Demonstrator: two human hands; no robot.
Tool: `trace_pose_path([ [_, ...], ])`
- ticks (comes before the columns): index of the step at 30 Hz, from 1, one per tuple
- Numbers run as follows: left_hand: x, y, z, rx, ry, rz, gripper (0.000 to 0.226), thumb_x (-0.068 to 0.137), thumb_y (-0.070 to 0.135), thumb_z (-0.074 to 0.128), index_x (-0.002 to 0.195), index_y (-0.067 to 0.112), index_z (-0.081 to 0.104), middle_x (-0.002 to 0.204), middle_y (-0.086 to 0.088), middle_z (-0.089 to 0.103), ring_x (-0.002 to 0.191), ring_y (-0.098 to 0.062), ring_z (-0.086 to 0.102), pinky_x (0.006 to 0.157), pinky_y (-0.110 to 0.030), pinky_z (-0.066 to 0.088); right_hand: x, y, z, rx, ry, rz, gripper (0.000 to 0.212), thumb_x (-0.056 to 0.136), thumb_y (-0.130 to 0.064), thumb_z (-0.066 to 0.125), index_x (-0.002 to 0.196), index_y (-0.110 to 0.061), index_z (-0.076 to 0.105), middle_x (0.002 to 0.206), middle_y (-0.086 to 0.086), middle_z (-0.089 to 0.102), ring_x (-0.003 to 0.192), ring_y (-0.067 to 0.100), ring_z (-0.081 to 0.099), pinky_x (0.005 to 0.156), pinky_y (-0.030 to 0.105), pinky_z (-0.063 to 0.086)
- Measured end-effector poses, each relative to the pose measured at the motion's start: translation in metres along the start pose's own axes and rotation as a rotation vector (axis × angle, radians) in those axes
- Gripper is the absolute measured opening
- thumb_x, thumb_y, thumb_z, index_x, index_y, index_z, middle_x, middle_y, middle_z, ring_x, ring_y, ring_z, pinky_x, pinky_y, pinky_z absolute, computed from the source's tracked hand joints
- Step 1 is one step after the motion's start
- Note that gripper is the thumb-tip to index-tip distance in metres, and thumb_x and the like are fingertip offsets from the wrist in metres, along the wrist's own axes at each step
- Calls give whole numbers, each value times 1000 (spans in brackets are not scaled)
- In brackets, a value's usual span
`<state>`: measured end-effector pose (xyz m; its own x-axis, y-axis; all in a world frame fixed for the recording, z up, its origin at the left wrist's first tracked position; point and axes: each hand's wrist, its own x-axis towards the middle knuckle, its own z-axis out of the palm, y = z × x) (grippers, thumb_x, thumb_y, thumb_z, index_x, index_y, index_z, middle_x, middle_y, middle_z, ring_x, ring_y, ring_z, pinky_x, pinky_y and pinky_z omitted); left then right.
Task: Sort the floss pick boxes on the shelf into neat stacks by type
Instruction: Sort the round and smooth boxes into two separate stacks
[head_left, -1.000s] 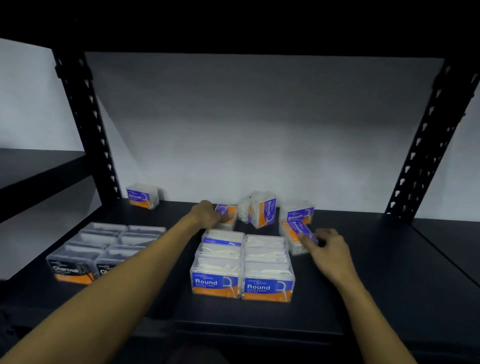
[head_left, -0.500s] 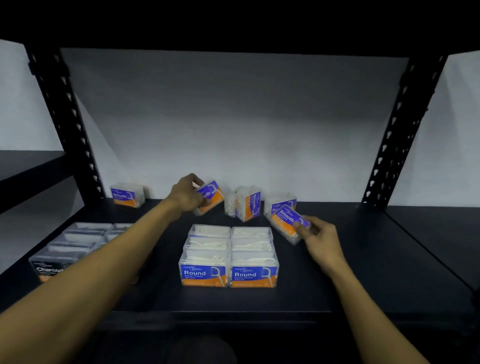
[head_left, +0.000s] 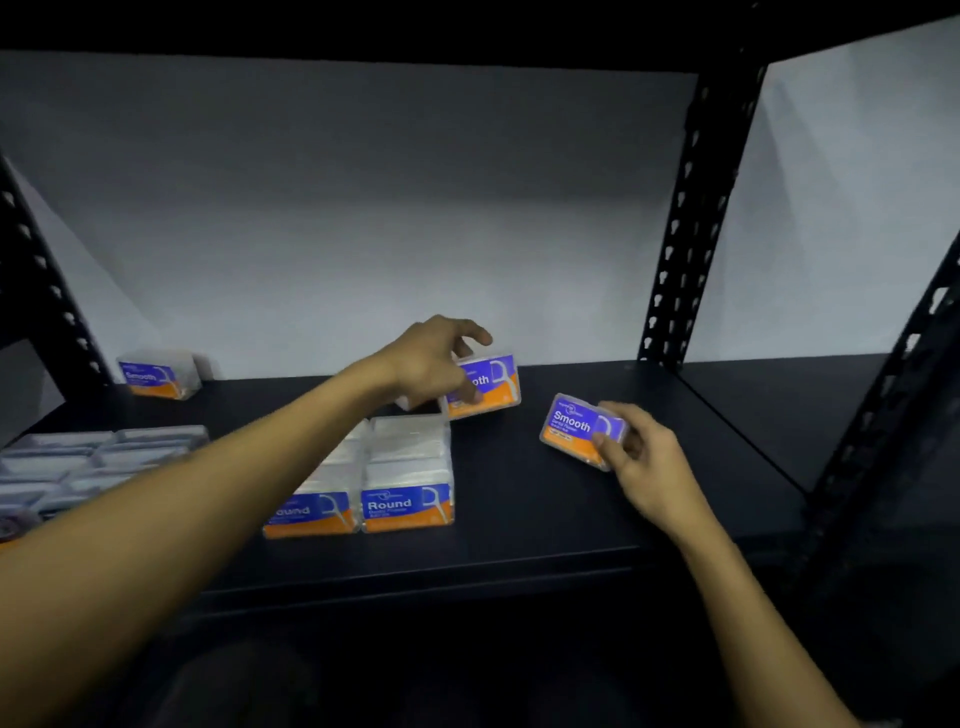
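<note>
Head view: Charcoal boxes (head_left: 93, 462) blurred, cropped left.

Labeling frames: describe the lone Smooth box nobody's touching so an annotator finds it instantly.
Start at the dark shelf and go to its far left back corner, beside the black upright post. The Smooth box stands there alone against the wall. Both other Smooth boxes are in hands; this one is untouched, far from the Round boxes.

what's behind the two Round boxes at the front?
More clear boxes of white picks, in rows running back from the Round boxes. The left forearm covers part of the left row, so no count.
</note>
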<state>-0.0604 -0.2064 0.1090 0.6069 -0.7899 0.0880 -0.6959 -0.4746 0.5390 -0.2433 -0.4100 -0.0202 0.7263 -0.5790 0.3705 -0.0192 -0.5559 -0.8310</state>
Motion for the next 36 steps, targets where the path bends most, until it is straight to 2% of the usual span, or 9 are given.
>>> trace_pose_path([
  [6, 19, 39, 23, 205, -103, 96, 65, 75, 18, 84, 133, 27, 55, 119, 2, 60, 102, -16, 59, 77, -23, 48, -16, 6, -14, 33, -5, -79, 39, 88, -3, 64, 115, -30, 58, 115, -3, 55, 104, 12, 62, 89, 34, 54],
  [10, 17, 43, 44, 261, -157, 115, 63, 73, 15, 85, 129, 25, 57, 110, 7, 57, 98, -12, 57, 74, -21, 45, -16, 2, -15, 110, 62, -70, 25, 87, -17, 73, 105, -28, 59, 112, -7, 60, 100, 7, 63, 83, 24, 52],
  [12, 12, 39, 57, 254, -160, 109, 63, 73, 14, 85, 128, 26, 58, 113, 4, 61, 100, -14, 59, 80, -25, 49, -14, 3, -16, 86, 85, -69, 25, 87, -19, 74, 106, -25, 58, 108, -9, 63, 97, 4, 62, 78, 19, 51],
  [14, 6, 35, 72, 229, -139, 115, 62, 73, 14, 84, 128, 26, 57, 117, 2, 62, 104, -15, 60, 87, -30, 53, -11, 8, -21, 78, 83, -50, 28, 88, -20, 73, 111, -24, 58, 108, -9, 64, 97, 6, 63, 81, 23, 52],
  [18, -5, 26, 106, 16, 58, 137, 40, 80, 31, 79, 118, 30, 64, 111, 5, 66, 103, -14, 61, 95, -36, 50, -9, 17, -37, 128, 1, -31, 28, 91, -16, 69, 119, -22, 65, 116, 2, 57, 106, 12, 65, 83, 21, 56],
  [21, -16, 26, 131, -152, 212, 59, 40, 84, 36, 75, 123, 35, 65, 124, 3, 60, 115, -9, 53, 101, -22, 40, -12, 19, -41, 154, -36, -18, 31, 92, -15, 67, 122, -24, 66, 119, 4, 55, 110, 14, 64, 86, 23, 57],
  [25, -36, 33, 162, -353, 475, -3, 51, 82, 27, 79, 129, 28, 59, 125, 4, 50, 105, -1, 50, 90, -1, 36, -15, 18, -40, 153, -29, -27, 32, 94, -14, 65, 123, -25, 65, 121, 3, 55, 112, 14, 63, 91, 34, 57],
  [30, -39, 27, 166, -415, 542, -69, 53, 73, 32, 86, 116, 23, 57, 115, 3, 60, 103, -11, 60, 92, -30, 53, -23, 18, -46, 93, -27, -44, 33, 95, -19, 64, 127, -25, 62, 122, 0, 55, 114, 14, 61, 89, 37, 58],
  [36, -45, 22, 163, -612, 385, -47, 50, 69, 33, 89, 110, 24, 63, 103, 4, 72, 95, -10, 70, 83, -34, 60, -34, 22, -52, 99, 9, -81, 33, 95, -19, 64, 128, -23, 63, 123, -2, 57, 115, 15, 61, 90, 40, 58],
])
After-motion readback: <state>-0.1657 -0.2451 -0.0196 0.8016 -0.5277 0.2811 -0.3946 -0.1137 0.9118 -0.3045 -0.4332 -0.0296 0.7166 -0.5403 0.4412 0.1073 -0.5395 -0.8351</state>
